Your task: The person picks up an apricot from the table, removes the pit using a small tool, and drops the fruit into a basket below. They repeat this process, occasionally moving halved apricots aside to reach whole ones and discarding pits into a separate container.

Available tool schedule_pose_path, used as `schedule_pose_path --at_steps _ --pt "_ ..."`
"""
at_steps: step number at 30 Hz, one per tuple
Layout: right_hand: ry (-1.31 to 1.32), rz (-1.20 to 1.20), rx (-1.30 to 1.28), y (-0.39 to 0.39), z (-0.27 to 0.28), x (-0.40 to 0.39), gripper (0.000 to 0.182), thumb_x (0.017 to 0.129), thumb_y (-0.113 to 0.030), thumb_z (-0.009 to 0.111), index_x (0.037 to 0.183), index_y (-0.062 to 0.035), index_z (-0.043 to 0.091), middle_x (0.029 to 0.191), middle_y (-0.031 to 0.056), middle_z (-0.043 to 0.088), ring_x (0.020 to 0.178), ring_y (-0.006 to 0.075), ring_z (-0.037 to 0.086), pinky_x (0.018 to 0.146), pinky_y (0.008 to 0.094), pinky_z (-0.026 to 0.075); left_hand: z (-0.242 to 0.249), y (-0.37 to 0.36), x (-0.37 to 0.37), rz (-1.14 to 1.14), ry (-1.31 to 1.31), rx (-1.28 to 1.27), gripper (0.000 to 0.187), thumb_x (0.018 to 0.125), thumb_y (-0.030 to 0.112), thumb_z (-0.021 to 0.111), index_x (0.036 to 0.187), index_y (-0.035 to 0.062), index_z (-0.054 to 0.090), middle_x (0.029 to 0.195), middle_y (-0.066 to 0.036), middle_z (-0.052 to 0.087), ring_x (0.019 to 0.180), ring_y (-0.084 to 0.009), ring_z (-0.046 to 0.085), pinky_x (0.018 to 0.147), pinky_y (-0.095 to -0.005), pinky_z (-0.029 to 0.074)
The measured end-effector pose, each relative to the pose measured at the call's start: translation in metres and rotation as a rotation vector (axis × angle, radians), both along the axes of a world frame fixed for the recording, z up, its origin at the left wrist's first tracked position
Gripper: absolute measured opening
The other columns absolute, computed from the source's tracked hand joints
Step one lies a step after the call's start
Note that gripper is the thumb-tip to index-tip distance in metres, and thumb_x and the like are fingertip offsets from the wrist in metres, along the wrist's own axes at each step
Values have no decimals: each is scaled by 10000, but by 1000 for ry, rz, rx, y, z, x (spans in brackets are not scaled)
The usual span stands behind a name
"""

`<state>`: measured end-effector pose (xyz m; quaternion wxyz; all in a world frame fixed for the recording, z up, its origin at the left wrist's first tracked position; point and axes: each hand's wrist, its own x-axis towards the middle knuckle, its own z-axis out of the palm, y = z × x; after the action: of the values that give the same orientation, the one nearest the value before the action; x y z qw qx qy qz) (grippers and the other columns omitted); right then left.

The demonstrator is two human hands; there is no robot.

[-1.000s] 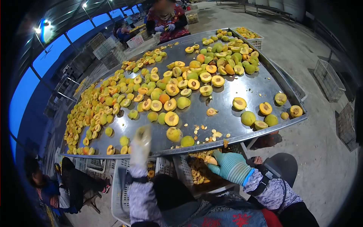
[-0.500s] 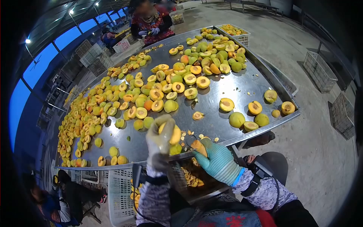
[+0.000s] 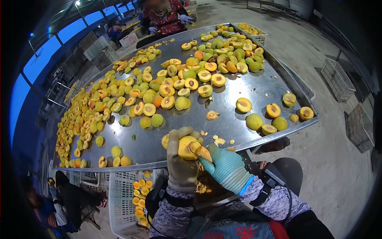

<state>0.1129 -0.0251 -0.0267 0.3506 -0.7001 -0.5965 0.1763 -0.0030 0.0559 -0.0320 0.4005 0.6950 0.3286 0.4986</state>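
Note:
My left hand (image 3: 180, 165), in a beige glove, is closed around a yellow peach half (image 3: 185, 148) just above the near table edge. My right hand (image 3: 229, 166), in a teal striped glove, grips a short wooden-handled pitting tool (image 3: 204, 153). The tool's curved head meets the cut side of the peach half; how deep it sits is hard to see. Beyond my hands, the metal table (image 3: 171, 131) bears many halved peaches (image 3: 191, 83), some with stones showing. A brown-stained half (image 3: 212, 115) and several loose stone bits (image 3: 219, 140) lie just past my fingers.
Below the table edge stands a white crate (image 3: 123, 199) with peach halves (image 3: 141, 195). A person (image 3: 169, 18) works across the table, and another person (image 3: 59, 211) sits at lower left. Crates (image 3: 336, 79) stand on the floor at right. A raised metal rim borders the table.
My left hand has moved right and down, bringing the peach half to the tool in my right hand. The person opposite has spread their hands apart. The view has shifted slightly.

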Motion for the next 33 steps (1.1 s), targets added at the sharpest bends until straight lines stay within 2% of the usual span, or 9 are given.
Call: schedule_pose_path --at_steps 3,5,8,11,18,20,26,29,33 --pt "-24 14 -26 1 0 0 304 947 -361 611 996 -61 611 796 172 660 680 387 656 599 460 530 12 -3 5 -154 -315 -303 360 1000 375 525 1120 43 593 1111 -108 613 1000 -248 642 917 -444 549" --pt "-46 31 -46 1 -4 -1 311 948 -361 609 1007 -56 612 799 180 659 695 387 660 609 460 531 21 -6 7 -179 -788 -771 320 985 369 564 1040 59 620 1044 -113 644 973 -245 652 916 -468 546" --pt "37 46 101 0 -17 -4 325 961 -374 571 965 -49 580 733 173 653 670 375 663 607 474 527 23 -9 6 -170 -798 -820 374 1032 375 461 1116 25 561 1036 -133 618 998 -268 644 939 -468 536" --pt "79 44 77 0 -16 -7 317 954 -350 574 983 -35 585 754 184 657 679 390 660 613 478 529 22 -12 11 -120 -798 -772 343 970 421 589 936 80 611 984 -107 657 932 -245 657 916 -444 542" --pt "177 157 11 -5 -19 -8 321 947 -337 578 993 -20 595 770 208 658 711 404 664 628 492 528 26 -11 7 -124 -654 -695 371 992 411 545 923 50 594 896 -122 647 853 -244 652 837 -394 541" --pt "143 134 10 -7 -20 -8 322 946 -337 578 993 -20 597 773 209 659 717 406 663 633 495 528 24 -9 4 -127 -295 -410 409 1009 421 491 910 36 590 827 -134 635 782 -250 642 780 -378 535" --pt "90 111 -33 -6 -25 -12 306 939 -315 598 1009 -18 605 804 218 666 753 413 666 658 503 525 25 -12 11 -120 -469 -448 428 1013 439 476 833 58 555 776 -124 612 725 -244 622 719 -374 531" --pt "325 225 32 -3 -35 -14 315 945 -324 588 990 -12 599 805 222 661 746 420 661 660 501 522 23 -9 12 -149 -667 -682 416 1010 446 493 807 86 534 763 -106 595 721 -243 621 695 -390 540" --pt "451 308 -97 -4 -29 -7 309 951 -313 583 947 -4 583 784 228 643 745 423 657 654 487 525 16 -8 11 -142 -614 -634 408 1008 456 505 802 104 527 757 -89 577 713 -244 617 654 -397 548"
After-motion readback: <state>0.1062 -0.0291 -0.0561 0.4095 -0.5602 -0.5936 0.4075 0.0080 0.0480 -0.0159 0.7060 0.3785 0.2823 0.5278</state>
